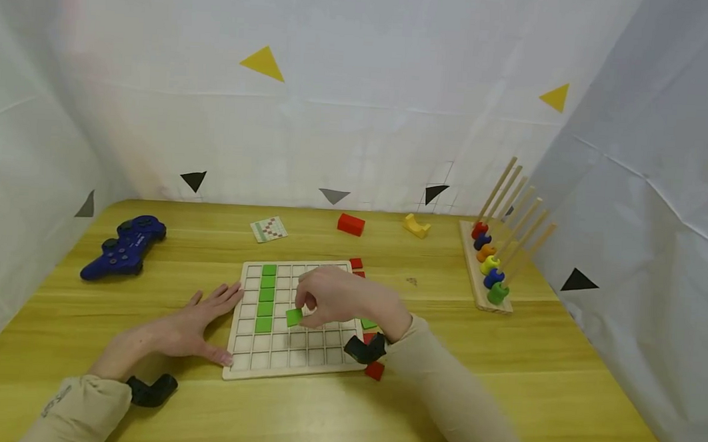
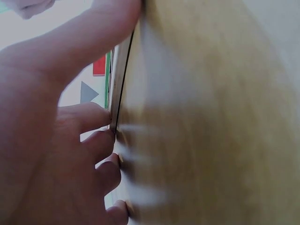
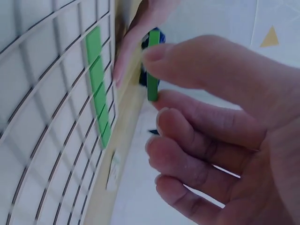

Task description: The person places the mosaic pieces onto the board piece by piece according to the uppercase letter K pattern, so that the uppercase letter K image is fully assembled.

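Observation:
My right hand (image 1: 333, 295) pinches a green square tile (image 1: 293, 317) between thumb and index finger, over the grid board (image 1: 240, 374). Seen from the right wrist, the tile (image 3: 153, 70) stands edge-on, with the other fingers curled below it. Several green tiles (image 1: 266, 294) form one column in the board's second row of cells from the left. Fingers spread, my left hand (image 1: 189, 329) lies along the board's left side, its thumb at the near left corner. Red tiles (image 1: 375, 370) and a green tile (image 1: 369, 324) lie by the board's right edge, partly hidden by my right arm.
A blue game controller (image 1: 125, 248) lies at the left. Behind the board are a patterned card (image 1: 269, 229), a red block (image 1: 350, 225) and a yellow curved block (image 1: 416, 225). A wooden peg stand (image 1: 482, 298) with coloured beads stands at the right, near the white sheet wall.

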